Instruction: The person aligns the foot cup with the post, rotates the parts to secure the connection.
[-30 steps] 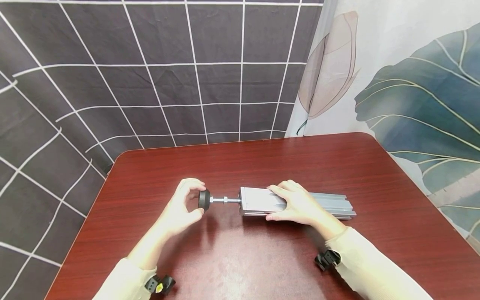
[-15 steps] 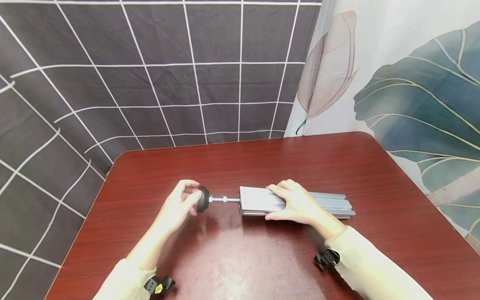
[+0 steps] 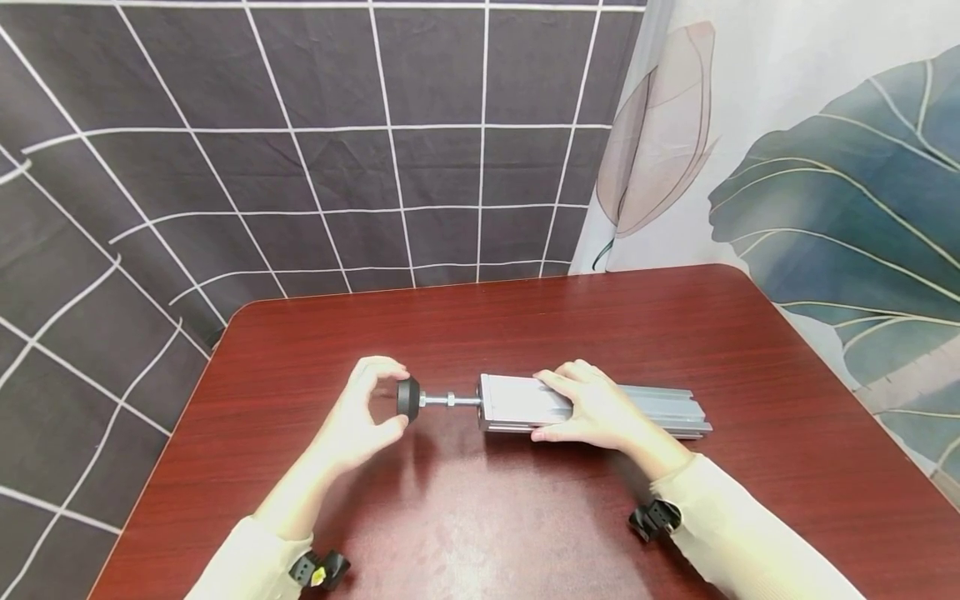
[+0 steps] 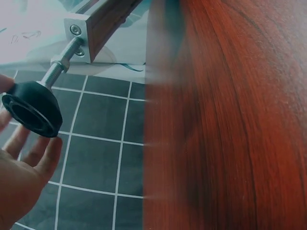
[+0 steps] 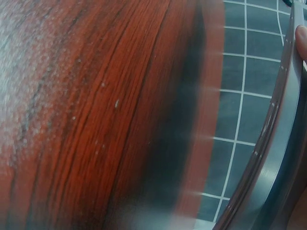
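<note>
Fingers of the left hand [image 3: 358,427] are pinching the rim of a round black rubber-like foot [image 3: 408,399], thumb on the near edge and fingertips on the far edge. A threaded silver metal rod [image 3: 467,402] bearing a silver hex nut [image 3: 451,400] is running right from the foot into a flat end plate [image 4: 84,50] on a long grooved silver aluminium bar [image 3: 517,396]. The right hand [image 3: 596,410] is gripping the bar, thumb along its near side, and is hiding part of its upper face. Bar and foot are hanging above the middle of a red-brown wood-grain table [image 3: 480,500]. Black wrist devices are sitting at the cuffs of the left cream sleeve [image 3: 251,560] and the right cream sleeve [image 3: 750,529], near and well apart from the bar. Dark grey white-gridded cloth [image 3: 435,75] is covering the far and left background; a pale leaf-printed curtain [image 3: 810,50] is hanging at the right.
</note>
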{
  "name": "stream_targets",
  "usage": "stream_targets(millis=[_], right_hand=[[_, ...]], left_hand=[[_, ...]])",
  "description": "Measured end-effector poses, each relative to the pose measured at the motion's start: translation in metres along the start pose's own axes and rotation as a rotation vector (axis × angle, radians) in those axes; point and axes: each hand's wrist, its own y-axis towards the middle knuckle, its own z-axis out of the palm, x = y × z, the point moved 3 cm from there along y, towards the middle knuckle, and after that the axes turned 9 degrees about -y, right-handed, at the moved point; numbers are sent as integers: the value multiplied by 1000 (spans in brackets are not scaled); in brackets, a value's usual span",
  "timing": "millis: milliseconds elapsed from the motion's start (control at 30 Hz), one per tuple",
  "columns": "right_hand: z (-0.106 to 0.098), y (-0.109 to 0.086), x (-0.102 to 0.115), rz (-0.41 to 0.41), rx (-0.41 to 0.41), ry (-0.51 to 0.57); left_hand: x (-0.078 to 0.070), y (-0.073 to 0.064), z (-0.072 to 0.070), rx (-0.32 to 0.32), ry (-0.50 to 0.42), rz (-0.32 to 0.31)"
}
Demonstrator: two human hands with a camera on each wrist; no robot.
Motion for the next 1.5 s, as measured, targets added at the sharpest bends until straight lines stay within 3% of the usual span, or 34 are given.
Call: stream_targets(millis=[100,200,267,433,500,567,667,733,833,1033,1133,1233,1367,1500], right_hand=[[0,0,1,-3,3,-3],[-1,0,1,-4,1,-4],[-1,1,1,-3,-1,-6],[0,1,0,4,1,-3],[0,1,1,4,3,-5],[0,0,1,1,1,-8],[-1,0,1,-6,-7,-14],[-1,0,1,-11,-14,-15],[-2,0,1,-18,-20,-16],[-4,1,2,-19,-25,-4],[-5,1,2,-14,-23,-2],[-5,1,2,-12,-21,-6],[-5,1,3,-11,-19,-5],[-4,0,2,-6,-11,-2]], left_hand=[[1,-2,1,23,34,51],[-2,-2,1,7,27,-20],[-3,-1,0,-30,11,-132],[3,0,-4,-112,-32,-487],[5,-1,-3,-106,-65,-578],[7,-1,-2,-90,-98,-627],[7,-1,0,-68,-151,-629],[6,0,0,-53,-129,-591],[3,-1,0,-27,-100,-453],[-5,0,3,40,-135,-89],[-6,0,4,45,-126,-28],[-5,0,3,-5,-126,-128],[0,1,-1,-102,-103,-382],[5,0,-1,-101,-179,-543]])
